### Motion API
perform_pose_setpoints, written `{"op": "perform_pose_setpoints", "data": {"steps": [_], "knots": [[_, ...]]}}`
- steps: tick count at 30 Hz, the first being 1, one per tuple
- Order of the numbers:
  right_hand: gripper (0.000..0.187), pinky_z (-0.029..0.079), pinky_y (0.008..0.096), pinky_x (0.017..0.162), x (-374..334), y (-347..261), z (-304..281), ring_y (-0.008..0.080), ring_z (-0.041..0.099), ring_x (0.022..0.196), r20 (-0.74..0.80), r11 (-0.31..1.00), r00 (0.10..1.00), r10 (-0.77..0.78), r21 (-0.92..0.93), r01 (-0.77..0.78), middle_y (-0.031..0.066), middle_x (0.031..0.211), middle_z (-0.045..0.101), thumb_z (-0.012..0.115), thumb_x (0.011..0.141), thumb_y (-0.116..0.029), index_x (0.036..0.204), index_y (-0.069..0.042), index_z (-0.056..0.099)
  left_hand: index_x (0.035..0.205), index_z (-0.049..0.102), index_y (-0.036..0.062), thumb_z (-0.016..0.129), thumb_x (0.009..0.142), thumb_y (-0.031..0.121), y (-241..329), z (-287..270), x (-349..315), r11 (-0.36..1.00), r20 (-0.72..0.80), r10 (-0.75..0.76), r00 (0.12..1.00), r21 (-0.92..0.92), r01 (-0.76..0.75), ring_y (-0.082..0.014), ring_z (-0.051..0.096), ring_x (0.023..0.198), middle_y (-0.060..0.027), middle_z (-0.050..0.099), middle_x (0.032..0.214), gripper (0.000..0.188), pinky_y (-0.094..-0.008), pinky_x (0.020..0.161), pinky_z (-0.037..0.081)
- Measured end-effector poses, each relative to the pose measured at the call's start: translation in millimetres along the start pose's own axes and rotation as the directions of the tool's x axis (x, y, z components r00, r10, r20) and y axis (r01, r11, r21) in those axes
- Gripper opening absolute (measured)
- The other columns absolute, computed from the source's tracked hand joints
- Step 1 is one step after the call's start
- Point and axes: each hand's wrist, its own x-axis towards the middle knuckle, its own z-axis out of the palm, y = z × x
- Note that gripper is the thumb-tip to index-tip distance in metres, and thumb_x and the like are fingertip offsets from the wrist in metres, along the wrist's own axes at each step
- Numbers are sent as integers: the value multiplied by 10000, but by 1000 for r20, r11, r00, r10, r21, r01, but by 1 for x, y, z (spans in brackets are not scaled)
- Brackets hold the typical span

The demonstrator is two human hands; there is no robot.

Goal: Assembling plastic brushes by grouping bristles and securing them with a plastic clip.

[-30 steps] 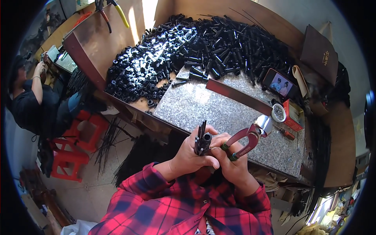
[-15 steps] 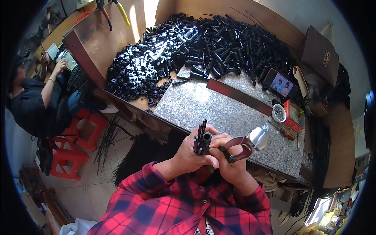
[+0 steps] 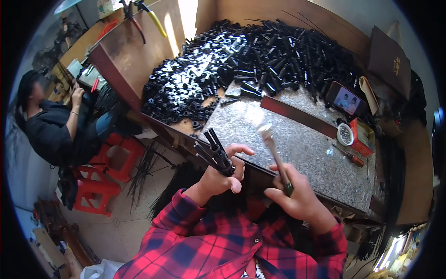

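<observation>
My left hand (image 3: 218,179) is closed around a bundle of thin black rods and a black tube (image 3: 218,156), its thumb and index finger held out from the grip. To its right, my right hand (image 3: 299,193) grips pincers (image 3: 277,160) by their handles. Their shiny metal head points up and away over the front part of the stone-topped bench (image 3: 237,125). The two hands are apart, near the bench's front edge. My right fingers partly cover the pincers' handles.
Black tubes and fittings (image 3: 274,56) heap across the bench's back. A reddish-brown strip (image 3: 297,116), phone (image 3: 345,100), white cup of small metal pieces (image 3: 344,135), red box (image 3: 362,137) and screwdriver (image 3: 357,161) lie there. At left, a person (image 3: 51,121) sits near red stools (image 3: 95,190).
My hands have separated: the right hand with the pincers has moved right and turned them upright, while the left has tilted the tube and rods leftward. The whole view has shifted slightly.
</observation>
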Motion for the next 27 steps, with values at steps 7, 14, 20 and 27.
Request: {"op": "perform_pose_setpoints", "data": {"steps": [7,14,20,27], "knots": [[678,441,395,521,-29,-11,-17,290,550,594,73,655,975,-208,-730,194,111,731,500,718,695,-84,1328,-60,476,1057,597,34,857,567,428,7,-19,-2,995,-2,17,1000,95,-17,-63,517,656,52,533,667,680,-223,619,407],[640,385,380,460,-31,-14,-13,247,477,517,64,528,952,-299,-820,221,91,681,440,703,725,-95,1327,-66,487,924,651,4,769,463,638,9,-4,6,934,-51,-58,997,349,72,-97,549,713,-29,617,847,792,-238,604,402],[667,386,373,544,-27,-17,-18,246,480,629,69,395,939,-336,-895,207,82,733,443,709,704,-92,1332,-75,485,976,651,26,800,480,578,5,-8,5,943,-38,-56,998,328,66,-123,575,789,-36,631,899,757,-270,674,439],[700,374,384,593,-21,-19,-22,261,470,684,78,403,943,-324,-890,212,100,777,449,704,706,-89,1358,-76,449,979,648,25,819,467,556,4,-8,9,895,-31,-102,994,434,106,-135,583,822,-39,628,913,757,-287,706,455]]}}
